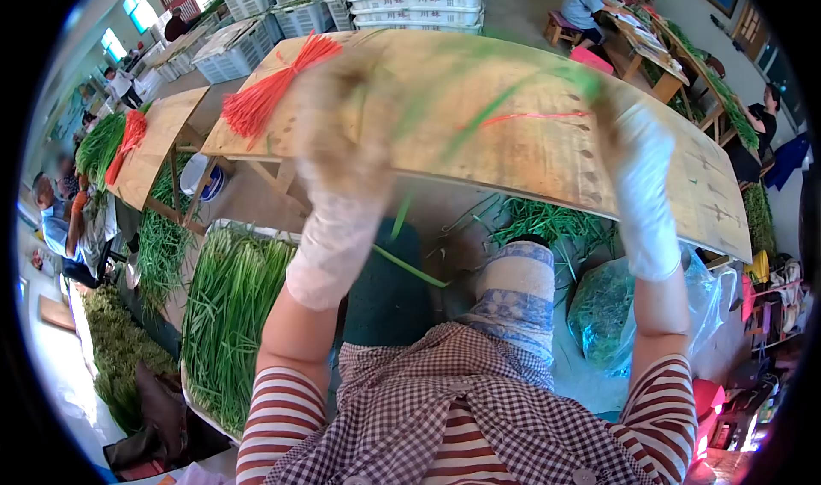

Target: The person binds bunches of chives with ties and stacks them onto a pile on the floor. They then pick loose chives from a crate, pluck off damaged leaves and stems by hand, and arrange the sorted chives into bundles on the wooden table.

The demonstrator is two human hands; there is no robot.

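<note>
While crates (415, 4) stand beyond wooden table (513, 156) bearing red strips (269, 91), left hand (335, 126), right hand (619, 124) blurred, grips unclear.

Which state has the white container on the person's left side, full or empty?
It looks full: green stalks cover the inside of the white container up to its rim. Its bottom is hidden.

Blurred green stalks (491, 115) over wooden table (534, 164)

I can't read the grip of left hand (340, 117) or right hand (633, 130), both motion-blurred. Green stalks (489, 119) between them smear too. Top edge clips white crates (416, 2).
</note>
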